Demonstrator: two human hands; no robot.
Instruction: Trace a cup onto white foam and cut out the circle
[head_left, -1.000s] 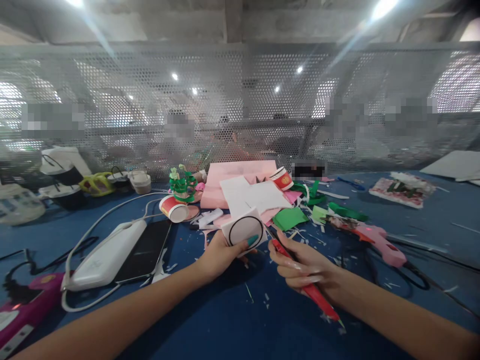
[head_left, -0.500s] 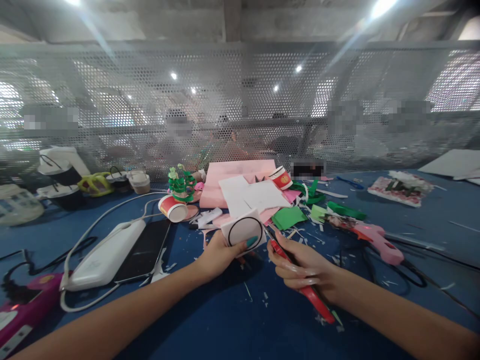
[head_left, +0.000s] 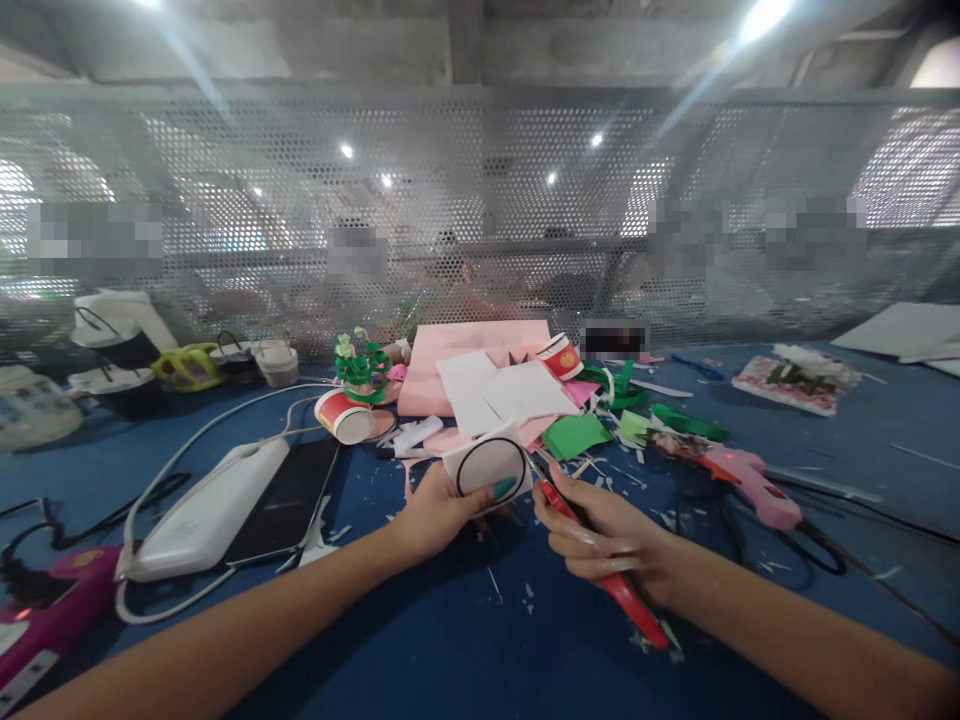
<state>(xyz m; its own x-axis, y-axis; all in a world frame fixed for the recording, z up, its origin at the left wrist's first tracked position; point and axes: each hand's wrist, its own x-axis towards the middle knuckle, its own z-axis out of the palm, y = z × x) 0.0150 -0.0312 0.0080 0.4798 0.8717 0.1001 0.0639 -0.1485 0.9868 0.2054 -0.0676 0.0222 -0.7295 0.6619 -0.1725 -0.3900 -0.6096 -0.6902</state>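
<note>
Barely anything has moved: the handle end of the red scissors (head_left: 634,612) has swung slightly inward, toward the table's near edge, while both hands keep almost the same places.

The left hand (head_left: 431,515) has the white card (head_left: 474,458) pinched, thumb on its face, just above the middle of the table (head_left: 465,640). The right hand (head_left: 604,540) is wrapped round the scissors, blades up against the card's right side; from here I can't tell whether they bite into it.

The black circle (head_left: 495,465) is on the card, but white paper stands outside the line, so it isn't cut free; all of that border is left, as far as I can see.

Past the hands, green paper (head_left: 576,437) and white sheets (head_left: 529,390) lie on the way to the far edge, over a pink sheet (head_left: 427,368). A paper plant (head_left: 364,372), looking finished, stands left of them, a tipped cup (head_left: 343,416) just in front. The glue gun (head_left: 757,487) lies off toward the right edge, the phone (head_left: 281,515) and power bank (head_left: 214,510) toward the near left corner.
</note>
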